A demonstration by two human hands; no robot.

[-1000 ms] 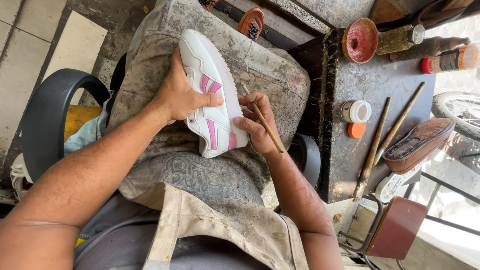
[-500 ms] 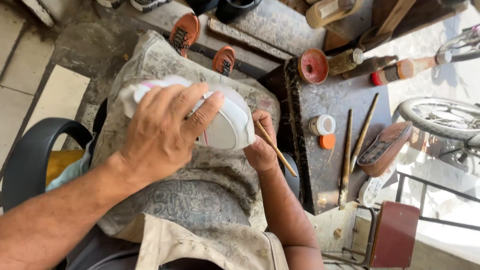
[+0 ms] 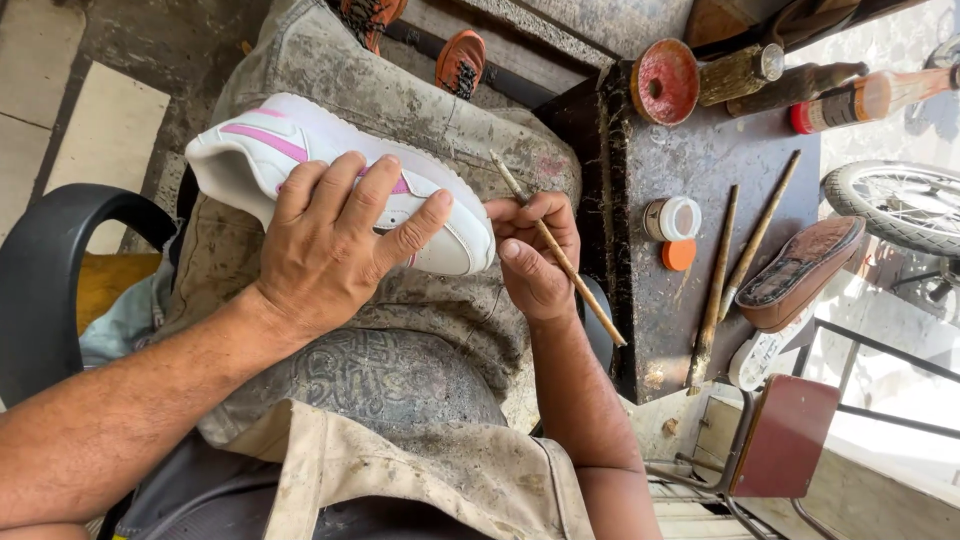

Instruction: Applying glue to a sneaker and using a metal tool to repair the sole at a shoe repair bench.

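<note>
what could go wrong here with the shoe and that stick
The white and pink shoe rests on the lap, steadied only by the left hand; it may slip if pressed sideways. The thin stick in the right hand sits by the shoe's toe and could smear its white upper. The small open jar on the bench could be knocked.

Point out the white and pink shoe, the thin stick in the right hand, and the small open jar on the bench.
white and pink shoe point(image 3: 262, 150), head view, heel side panel.
thin stick point(image 3: 580, 290), head view, shaft below the fingers.
small open jar point(image 3: 672, 218), head view, white rim.
</note>
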